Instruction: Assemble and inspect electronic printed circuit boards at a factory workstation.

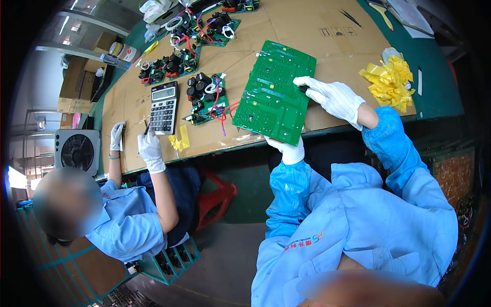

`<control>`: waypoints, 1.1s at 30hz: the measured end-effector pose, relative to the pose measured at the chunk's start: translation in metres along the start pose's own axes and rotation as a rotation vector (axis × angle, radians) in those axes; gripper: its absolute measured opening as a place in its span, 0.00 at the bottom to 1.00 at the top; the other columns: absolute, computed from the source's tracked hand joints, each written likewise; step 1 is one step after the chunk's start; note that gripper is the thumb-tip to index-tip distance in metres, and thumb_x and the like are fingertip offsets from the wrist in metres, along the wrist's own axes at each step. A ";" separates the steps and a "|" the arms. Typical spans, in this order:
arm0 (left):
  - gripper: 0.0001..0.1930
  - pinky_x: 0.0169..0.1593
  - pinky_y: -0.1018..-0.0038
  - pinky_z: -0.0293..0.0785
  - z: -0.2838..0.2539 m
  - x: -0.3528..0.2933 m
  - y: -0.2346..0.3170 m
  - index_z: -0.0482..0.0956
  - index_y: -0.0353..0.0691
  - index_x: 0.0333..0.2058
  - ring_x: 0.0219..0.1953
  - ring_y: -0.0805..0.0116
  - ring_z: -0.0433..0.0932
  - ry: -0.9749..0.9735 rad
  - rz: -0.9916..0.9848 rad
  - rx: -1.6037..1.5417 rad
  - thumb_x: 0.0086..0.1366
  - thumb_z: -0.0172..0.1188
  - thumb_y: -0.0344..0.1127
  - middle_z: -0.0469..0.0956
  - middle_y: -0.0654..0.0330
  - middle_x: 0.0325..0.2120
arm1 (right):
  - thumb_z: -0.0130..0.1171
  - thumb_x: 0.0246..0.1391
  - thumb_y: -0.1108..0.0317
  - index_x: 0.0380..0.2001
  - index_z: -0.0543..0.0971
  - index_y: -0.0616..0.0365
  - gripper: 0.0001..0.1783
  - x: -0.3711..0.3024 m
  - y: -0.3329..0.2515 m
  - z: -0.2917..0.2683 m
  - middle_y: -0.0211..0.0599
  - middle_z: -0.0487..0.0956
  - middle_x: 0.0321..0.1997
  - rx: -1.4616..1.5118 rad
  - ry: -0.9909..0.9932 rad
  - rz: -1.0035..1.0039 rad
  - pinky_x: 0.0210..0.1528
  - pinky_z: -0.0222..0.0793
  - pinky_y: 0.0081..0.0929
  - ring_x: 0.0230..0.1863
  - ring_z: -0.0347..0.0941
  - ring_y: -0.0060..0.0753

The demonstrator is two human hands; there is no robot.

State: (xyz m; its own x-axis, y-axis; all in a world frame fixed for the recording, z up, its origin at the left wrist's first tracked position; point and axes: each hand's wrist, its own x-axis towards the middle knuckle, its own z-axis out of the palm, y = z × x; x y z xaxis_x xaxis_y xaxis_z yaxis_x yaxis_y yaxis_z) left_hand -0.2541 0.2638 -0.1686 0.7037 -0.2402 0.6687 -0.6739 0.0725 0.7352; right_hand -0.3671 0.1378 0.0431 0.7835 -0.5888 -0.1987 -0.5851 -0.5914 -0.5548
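Note:
A large green circuit board, its solder side facing up, is tilted over the near edge of the table. My left hand, in a white glove, grips its lower edge from beneath; most of those fingers are hidden behind it. At the board's right edge, my gloved right hand is closed, with the fingertips over a small dark thing too little to make out. Left of the board sits another circuit board with black components and red wires.
Cardboard covers the table. Yellow tape scraps are heaped at right; tweezers and a brush lie behind. More populated boards stand far left. A co-worker's gloved hand holds a pen by a calculator.

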 end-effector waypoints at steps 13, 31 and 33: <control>0.34 0.63 0.56 0.62 0.000 0.003 0.002 0.60 0.38 0.64 0.61 0.56 0.66 -0.069 -0.127 0.138 0.68 0.56 0.53 0.66 0.51 0.61 | 0.40 0.67 0.53 0.65 0.65 0.34 0.24 0.006 0.015 0.020 0.44 0.77 0.58 0.060 0.118 -0.093 0.50 0.71 0.51 0.45 0.76 0.64; 0.31 0.64 0.56 0.61 0.006 -0.011 -0.003 0.55 0.35 0.63 0.60 0.58 0.66 -0.015 -0.399 -0.138 0.70 0.53 0.46 0.66 0.52 0.60 | 0.43 0.68 0.57 0.61 0.70 0.43 0.21 0.036 -0.025 0.005 0.40 0.79 0.53 0.187 0.216 -0.418 0.50 0.72 0.42 0.47 0.77 0.53; 0.31 0.63 0.58 0.61 0.003 -0.015 -0.015 0.54 0.34 0.63 0.60 0.59 0.66 0.000 -0.447 -0.243 0.68 0.57 0.40 0.66 0.52 0.60 | 0.41 0.68 0.58 0.62 0.68 0.41 0.21 0.037 -0.038 -0.001 0.44 0.78 0.55 0.028 0.041 -0.326 0.52 0.71 0.42 0.49 0.76 0.55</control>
State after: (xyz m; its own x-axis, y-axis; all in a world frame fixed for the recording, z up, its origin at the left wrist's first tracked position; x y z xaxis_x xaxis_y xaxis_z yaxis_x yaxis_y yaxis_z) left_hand -0.2551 0.2634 -0.1905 0.9115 -0.2991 0.2824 -0.2347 0.1859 0.9541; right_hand -0.3164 0.1380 0.0571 0.9191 -0.3931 0.0250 -0.2989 -0.7373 -0.6059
